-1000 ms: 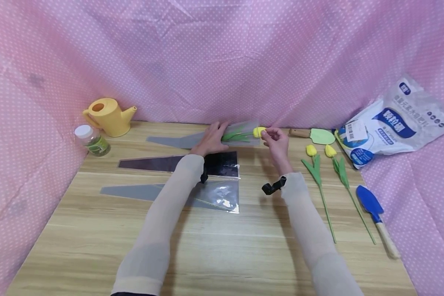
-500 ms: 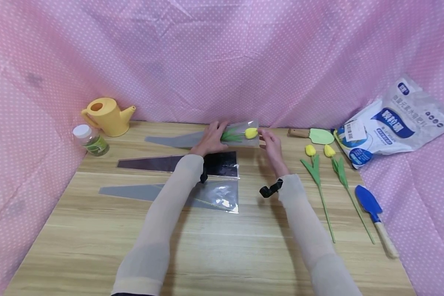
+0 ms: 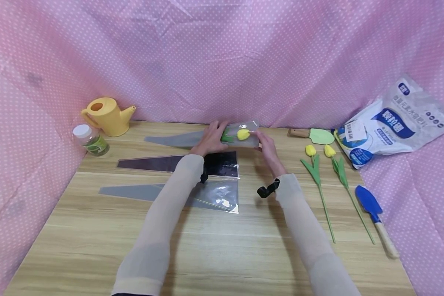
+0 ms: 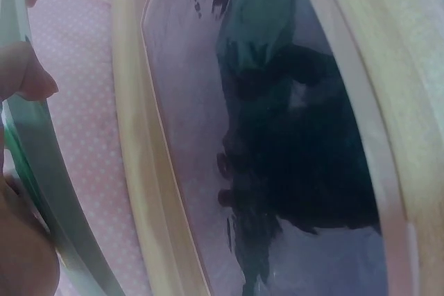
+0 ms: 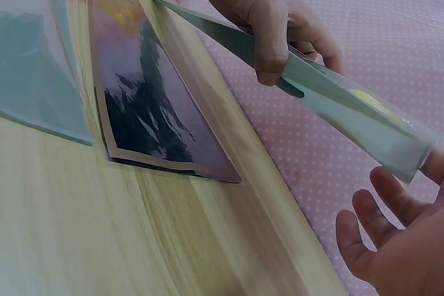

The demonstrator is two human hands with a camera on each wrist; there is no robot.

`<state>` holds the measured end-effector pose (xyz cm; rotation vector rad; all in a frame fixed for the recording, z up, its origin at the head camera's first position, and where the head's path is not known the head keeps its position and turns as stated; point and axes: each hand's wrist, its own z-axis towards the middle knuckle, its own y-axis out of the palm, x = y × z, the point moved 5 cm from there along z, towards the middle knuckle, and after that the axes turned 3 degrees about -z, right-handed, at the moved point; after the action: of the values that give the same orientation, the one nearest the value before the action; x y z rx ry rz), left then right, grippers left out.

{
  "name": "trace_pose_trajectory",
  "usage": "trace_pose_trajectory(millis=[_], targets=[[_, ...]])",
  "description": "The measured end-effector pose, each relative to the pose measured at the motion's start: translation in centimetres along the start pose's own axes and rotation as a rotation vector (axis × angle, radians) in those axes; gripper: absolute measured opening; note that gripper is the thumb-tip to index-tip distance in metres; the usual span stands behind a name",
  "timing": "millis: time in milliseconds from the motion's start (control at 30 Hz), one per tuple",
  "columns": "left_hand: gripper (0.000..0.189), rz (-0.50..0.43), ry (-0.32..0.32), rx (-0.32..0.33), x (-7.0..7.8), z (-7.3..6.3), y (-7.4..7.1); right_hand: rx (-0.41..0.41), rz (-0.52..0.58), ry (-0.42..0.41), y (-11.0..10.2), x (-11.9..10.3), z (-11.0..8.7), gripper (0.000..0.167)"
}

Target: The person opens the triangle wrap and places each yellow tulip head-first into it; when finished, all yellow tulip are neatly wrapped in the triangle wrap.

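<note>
A yellow tulip (image 3: 243, 134) lies inside a clear, tapered plastic flower sleeve (image 3: 174, 140) near the table's back edge. My left hand (image 3: 210, 139) grips the sleeve around its middle, thumb on the near side in the right wrist view; the stem is mostly hidden there. At the sleeve's wide right end is my right hand (image 3: 268, 149), index finger reaching in at the mouth toward the bloom. Its other fingers (image 5: 374, 220) are loosely bent below the mouth in the right wrist view. The left wrist view catches the left thumb (image 4: 26, 74) against the sleeve.
A dark sleeve (image 3: 222, 163) and another clear sleeve (image 3: 133, 191) lie in front. Two yellow tulips (image 3: 320, 187), a blue trowel (image 3: 369, 202), a green trowel (image 3: 321, 136) and a fertilizer bag (image 3: 385, 127) are right. Left stand a watering can (image 3: 111, 119) and a jar (image 3: 96, 144).
The tulip bloom has slid left, deeper into the sleeve. My right hand let go of the bloom and followed it left to the sleeve's mouth. The left hand stays in place.
</note>
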<state>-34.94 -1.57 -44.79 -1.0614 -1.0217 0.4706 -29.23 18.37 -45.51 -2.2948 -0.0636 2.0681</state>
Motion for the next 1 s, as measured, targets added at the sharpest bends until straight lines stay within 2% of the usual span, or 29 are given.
trace_pose_trajectory(millis=[100,367,833,1000], targets=[[0.086,-0.012,-0.006,-0.004,-0.1,0.1,0.0,-0.01,0.001,0.011,0.1,-0.1,0.0,0.051],[0.088,0.014,-0.032,-0.035,-0.7,0.4,-0.3,0.052,-0.002,0.027,-0.3,0.4,0.1,0.044],[0.086,0.036,-0.023,-0.036,-0.8,0.5,-0.2,-0.076,-0.041,0.028,0.6,0.9,0.7,0.048],[0.087,0.018,-0.054,-0.043,-1.3,0.5,-0.3,-0.004,-0.056,0.045,0.2,1.2,1.0,0.044]])
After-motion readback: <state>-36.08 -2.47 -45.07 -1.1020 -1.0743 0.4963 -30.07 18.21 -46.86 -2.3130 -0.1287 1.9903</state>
